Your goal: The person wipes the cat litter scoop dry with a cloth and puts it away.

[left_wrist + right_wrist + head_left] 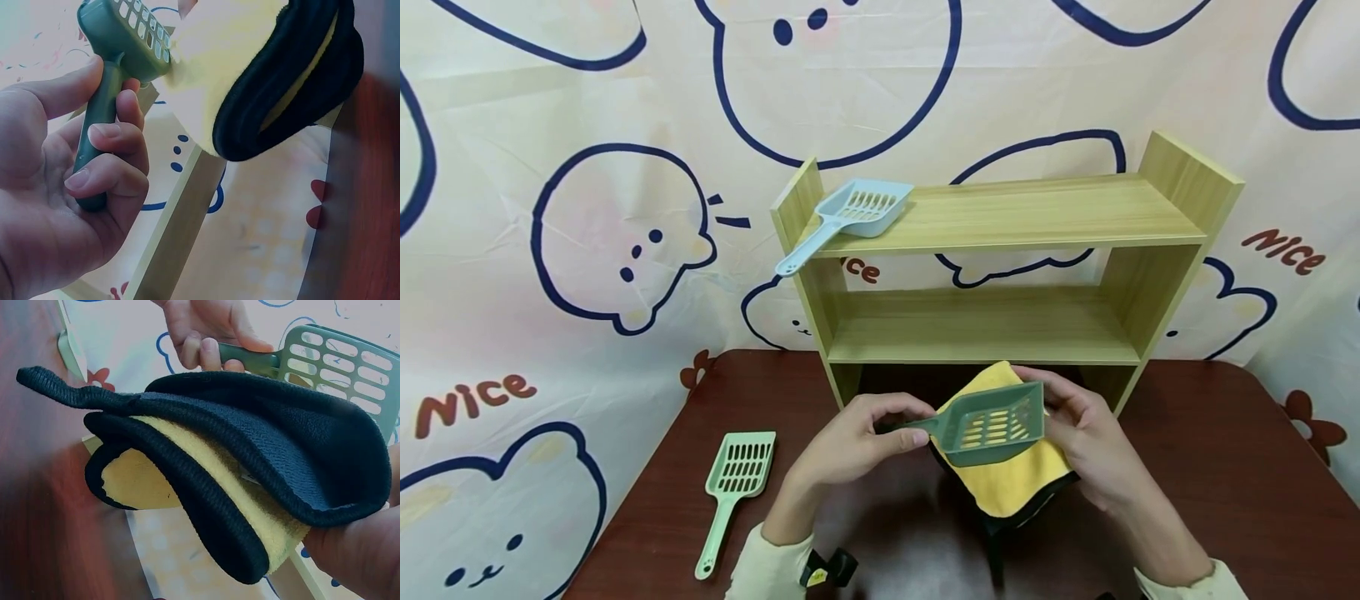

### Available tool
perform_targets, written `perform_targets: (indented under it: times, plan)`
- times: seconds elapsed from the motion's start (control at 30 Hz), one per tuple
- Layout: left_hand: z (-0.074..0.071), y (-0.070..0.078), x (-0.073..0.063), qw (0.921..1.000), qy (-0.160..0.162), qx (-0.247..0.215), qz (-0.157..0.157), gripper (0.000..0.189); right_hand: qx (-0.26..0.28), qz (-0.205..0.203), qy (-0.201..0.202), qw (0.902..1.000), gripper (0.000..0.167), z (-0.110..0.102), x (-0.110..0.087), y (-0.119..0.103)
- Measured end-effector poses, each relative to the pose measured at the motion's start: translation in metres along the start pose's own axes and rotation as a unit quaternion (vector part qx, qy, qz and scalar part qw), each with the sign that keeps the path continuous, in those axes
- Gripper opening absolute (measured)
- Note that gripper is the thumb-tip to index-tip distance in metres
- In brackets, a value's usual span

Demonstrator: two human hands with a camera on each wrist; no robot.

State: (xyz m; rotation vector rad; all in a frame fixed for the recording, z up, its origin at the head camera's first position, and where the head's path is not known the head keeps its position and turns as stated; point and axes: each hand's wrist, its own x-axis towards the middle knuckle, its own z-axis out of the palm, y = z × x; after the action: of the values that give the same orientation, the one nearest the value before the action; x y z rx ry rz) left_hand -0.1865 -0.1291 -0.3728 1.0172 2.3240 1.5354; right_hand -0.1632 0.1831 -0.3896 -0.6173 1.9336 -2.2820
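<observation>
A dark green litter scoop (992, 427) is up in front of me, its slotted pan toward the right. My left hand (871, 433) grips its handle, with the fingers curled round it in the left wrist view. Behind and under the pan is a yellow cloth (1003, 479) with a black edge and dark grey back. My right hand (1086, 437) holds this cloth from the right side, close against the pan. In the right wrist view the folded cloth (250, 450) hides most of that hand.
A light green litter scoop (739, 471) lies on the dark red-brown table (647, 517) at the left. The wooden shelf (985, 325) stands at the back, with a light blue litter scoop (857, 212) on its top board, handle jutting over the front left edge.
</observation>
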Motion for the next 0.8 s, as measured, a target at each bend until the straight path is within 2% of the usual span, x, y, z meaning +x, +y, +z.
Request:
perform_targets:
  times: [0.37, 0.57, 0.8]
  plan:
    - [-0.01, 0.0, -0.006, 0.9996, 0.012, 0.013, -0.023, 0.021, -0.003, 0.012, 0.026, 0.9996, 0.046, -0.009, -0.001, -0.01]
    - [-0.014, -0.001, -0.008, 0.9997, 0.011, 0.013, -0.017, 0.021, 0.001, 0.001, 0.035, 0.9994, 0.044, -0.013, -0.002, -0.013]
    - [-0.011, -0.001, -0.006, 0.9998, 0.01, 0.003, -0.016, 0.021, -0.007, 0.007, 0.031, 0.9995, 0.044, -0.013, -0.003, -0.013]
